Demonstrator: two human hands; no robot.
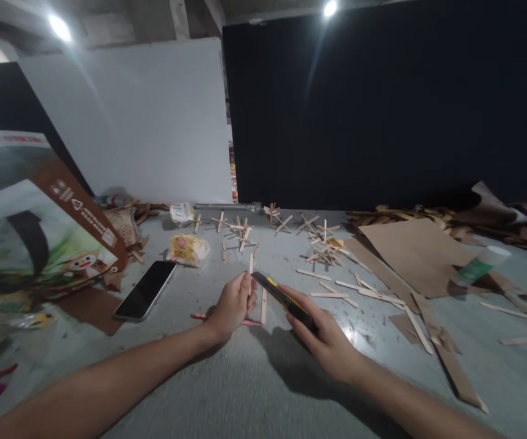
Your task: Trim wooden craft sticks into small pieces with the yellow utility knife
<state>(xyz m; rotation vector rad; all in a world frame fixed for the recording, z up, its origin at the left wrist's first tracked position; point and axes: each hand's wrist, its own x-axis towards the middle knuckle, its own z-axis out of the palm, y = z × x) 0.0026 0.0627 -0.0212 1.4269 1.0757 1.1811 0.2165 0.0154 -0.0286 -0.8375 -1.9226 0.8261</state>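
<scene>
My left hand (232,305) pinches a short wooden craft stick (250,266) and holds it upright above the grey table (245,384). My right hand (325,338) grips a black and yellow utility knife (282,294), whose tip points at the stick's lower part. A red pencil (199,317) and another stick (263,306) lie on the table under my left hand.
A black smartphone (145,290) lies to the left, next to a printed cardboard box (39,213). Several loose sticks and glued stick crosses (322,251) lie scattered behind. Brown cardboard sheets (410,250), a glue stick (478,266) and a yellow wrapper (187,249) are around.
</scene>
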